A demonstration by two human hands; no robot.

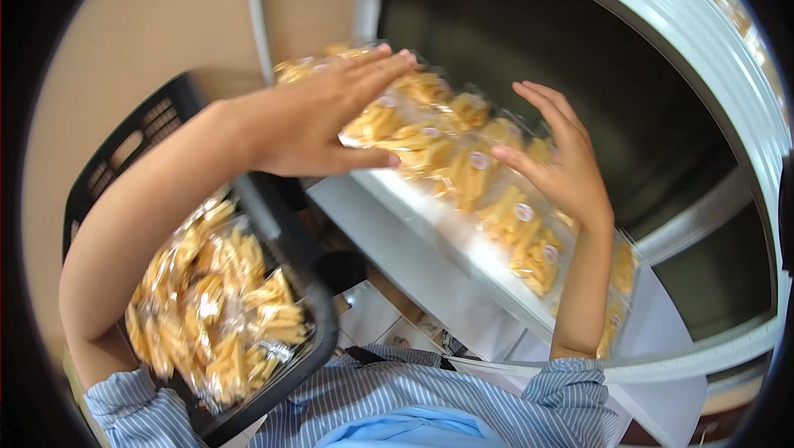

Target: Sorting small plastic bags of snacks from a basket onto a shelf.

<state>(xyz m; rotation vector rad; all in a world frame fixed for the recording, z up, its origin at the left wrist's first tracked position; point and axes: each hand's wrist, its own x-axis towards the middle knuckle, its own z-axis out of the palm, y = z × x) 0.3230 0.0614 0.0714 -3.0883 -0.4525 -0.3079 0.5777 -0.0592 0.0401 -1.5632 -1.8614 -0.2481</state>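
Note:
Clear plastic packets of yellow strip-shaped snacks [468, 169] stand in rows along a white shelf [428, 200], several bearing round labels. Over the far left part of the rows reaches my left hand [329, 113], its thumb apart from the fingers. My right hand [561, 163] is at the back edge of the rows, thumb and fingers spread. Neither palm shows a packet in it. Whether the fingertips touch the packets cannot be made out. To my left, a black plastic basket [322, 318] holds more packets of the same snack [211, 311], lying in a loose heap.
A dark panel [558, 45] lies behind the shelf, inside a pale curved-looking frame [688, 20]. Beyond the basket is a tan wall [149, 20]. Below the shelf, floor tiles [369, 311] show. More packets [620, 274] stand at the shelf's right end.

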